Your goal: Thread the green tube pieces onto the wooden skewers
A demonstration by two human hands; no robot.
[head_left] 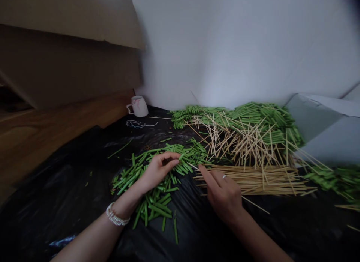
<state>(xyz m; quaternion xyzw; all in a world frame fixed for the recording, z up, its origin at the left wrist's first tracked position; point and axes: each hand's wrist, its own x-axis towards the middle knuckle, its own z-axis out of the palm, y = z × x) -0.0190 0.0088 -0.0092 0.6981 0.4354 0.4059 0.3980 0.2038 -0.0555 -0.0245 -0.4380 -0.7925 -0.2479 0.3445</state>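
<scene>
Stem (pixel 181 157), centre frame, is pinched in the left hand (pixel 157 168), probably for steadiness. Right hand (pixel 225 194) grips a skewer (pixel 255 205).

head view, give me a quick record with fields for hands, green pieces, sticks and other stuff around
left hand: pinches a green piece between thumb and finger
right hand: holds a thin stick, tip pointing toward that piece
loose pile: cut green pieces, around the left hand
stick bundle: many lying roughly parallel, beside the right hand
far stack: green pieces near the wall, sticks jutting out
mug: pale, upright, string in front
surface: black sheet
</scene>
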